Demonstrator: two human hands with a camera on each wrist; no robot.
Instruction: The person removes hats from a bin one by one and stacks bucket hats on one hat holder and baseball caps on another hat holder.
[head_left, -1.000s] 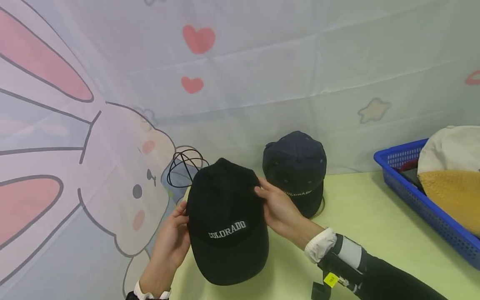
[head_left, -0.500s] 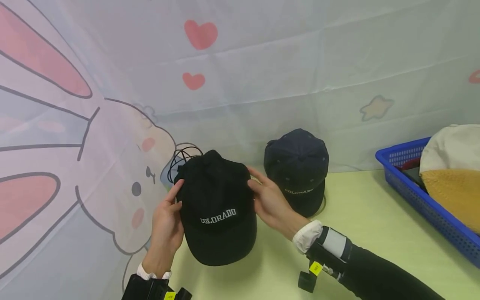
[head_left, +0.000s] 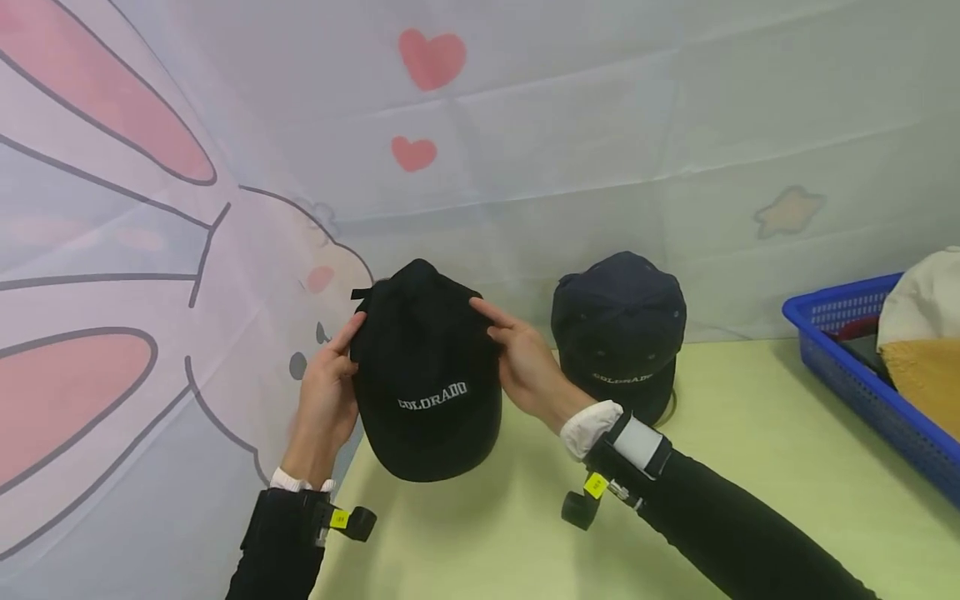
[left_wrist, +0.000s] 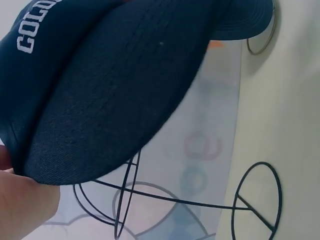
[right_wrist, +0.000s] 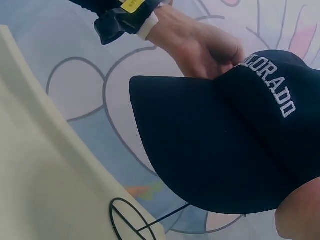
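Hands hold a black cap [head_left: 427, 392] up above the far left corner of the green surface [head_left: 750, 467]. The left hand [head_left: 324, 398] grips the cap's left side, fingers curled against the crown, and the right hand [head_left: 522, 367] holds the right side, fingers bent along the fabric, thumb side hidden. The cap's brim points toward the near edge, and white lettering reading COLORADO runs across its front. In the left wrist view, a wire stand [left_wrist: 200, 200] sits just under the cap, with its ring foot on the surface; whether the cap touches the stand cannot be told.

To the right, near the far backdrop [head_left: 600, 125], a navy cap [head_left: 618, 329] sits on another stand, well apart from the held one. At the right edge stands a blue basket [head_left: 862, 392] with a cream hat [head_left: 926, 300] and a yellow hat [head_left: 930, 383] in it.
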